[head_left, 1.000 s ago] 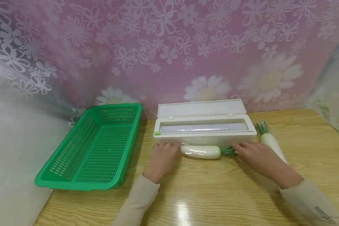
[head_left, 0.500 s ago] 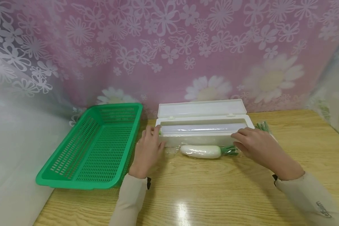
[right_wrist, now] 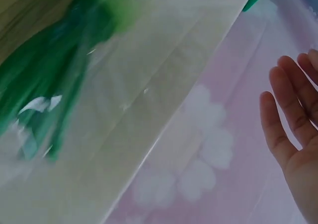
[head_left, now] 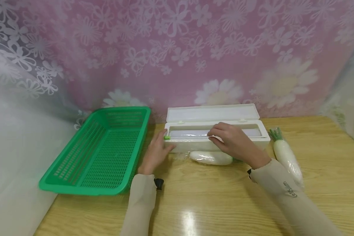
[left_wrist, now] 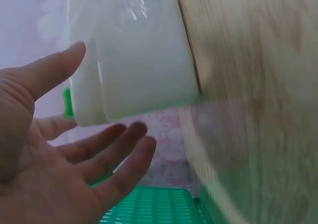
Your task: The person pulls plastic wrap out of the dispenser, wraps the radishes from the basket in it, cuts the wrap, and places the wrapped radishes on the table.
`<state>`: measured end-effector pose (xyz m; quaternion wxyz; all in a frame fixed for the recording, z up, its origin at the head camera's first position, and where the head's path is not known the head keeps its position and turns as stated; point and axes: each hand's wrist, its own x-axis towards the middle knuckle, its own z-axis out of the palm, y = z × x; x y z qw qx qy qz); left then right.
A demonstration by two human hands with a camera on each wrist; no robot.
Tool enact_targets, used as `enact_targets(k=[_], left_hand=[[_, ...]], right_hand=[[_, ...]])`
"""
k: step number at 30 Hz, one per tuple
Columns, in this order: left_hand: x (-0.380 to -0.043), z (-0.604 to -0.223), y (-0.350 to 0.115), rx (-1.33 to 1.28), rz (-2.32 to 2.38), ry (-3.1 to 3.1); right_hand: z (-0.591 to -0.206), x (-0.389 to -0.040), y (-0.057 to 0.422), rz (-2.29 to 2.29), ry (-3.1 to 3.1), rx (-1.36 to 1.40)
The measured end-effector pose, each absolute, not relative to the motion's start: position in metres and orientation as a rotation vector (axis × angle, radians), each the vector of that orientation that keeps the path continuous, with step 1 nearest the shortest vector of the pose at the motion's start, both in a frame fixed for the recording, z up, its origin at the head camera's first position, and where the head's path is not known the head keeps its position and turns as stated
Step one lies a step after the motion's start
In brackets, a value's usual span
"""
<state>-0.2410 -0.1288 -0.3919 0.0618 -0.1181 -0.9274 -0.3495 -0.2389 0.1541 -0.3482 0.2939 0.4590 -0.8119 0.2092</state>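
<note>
A white cling film dispenser (head_left: 191, 144) stands on the table with its lid (head_left: 212, 113) raised and a film roll (head_left: 188, 133) inside. My left hand (head_left: 155, 153) is at its left end, fingers spread loosely about the corner, the index finger close by the small green slider (left_wrist: 67, 103). My right hand (head_left: 231, 142) is over the middle of the dispenser's front edge, holding nothing; the right wrist view shows its fingers (right_wrist: 278, 119) fairly straight. A white radish (head_left: 210, 158) under clear film lies along the dispenser's front, its green leaves (right_wrist: 54, 80) mostly hidden by my right hand in the head view.
Left of the dispenser is a green plastic basket (head_left: 106, 190) with slotted walls. A second white radish (head_left: 284, 154), in clear film, lies to the right. Behind the wooden table (head_left: 224, 203) hangs a pink flowered curtain (head_left: 165, 82).
Both hands have risen from beside the front radish to the dispenser. My left hand went to its left end; my right hand reached its right end, then slid left to the middle.
</note>
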Motion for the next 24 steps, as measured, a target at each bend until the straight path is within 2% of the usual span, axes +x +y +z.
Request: enact_targets(k=[13, 24], left_hand=[[-0.25, -0.398, -0.138, -0.397, -1.1, -2.746], [-0.248, -0.402, -0.143, -0.441, -1.158, -2.713]], right_hand=[[-0.345, -0.266, 0.072, 0.583, -2.256, 1.301], [-0.366, -0.276, 0.018, 0.499, -2.391, 1.294]])
